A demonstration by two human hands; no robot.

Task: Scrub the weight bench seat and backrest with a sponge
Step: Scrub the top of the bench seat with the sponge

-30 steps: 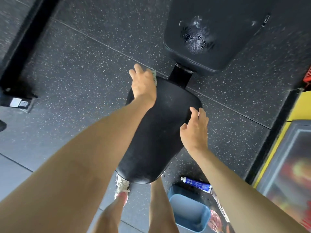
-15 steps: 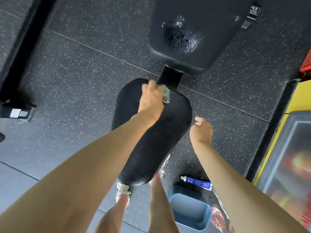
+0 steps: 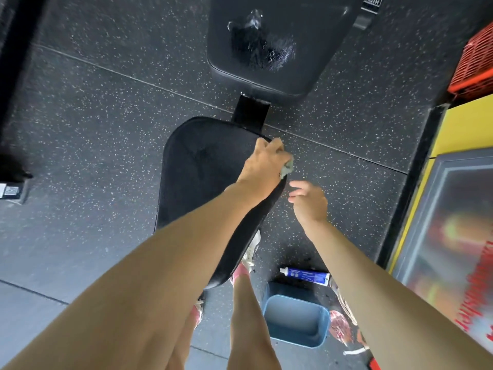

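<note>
Sponge [image 3: 287, 167] sits clenched in my left hand [image 3: 262, 166], pressed on the seat [image 3: 202, 180] at its far right edge. My right hand [image 3: 310, 202] hangs loose and empty just right of that grip, off the seat. Backrest [image 3: 280, 44] lies beyond, with a wet patch

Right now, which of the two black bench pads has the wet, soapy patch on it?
The far pad, the backrest, carries the glistening patch. The nearer seat, under the left hand and sponge, looks matte.
</note>
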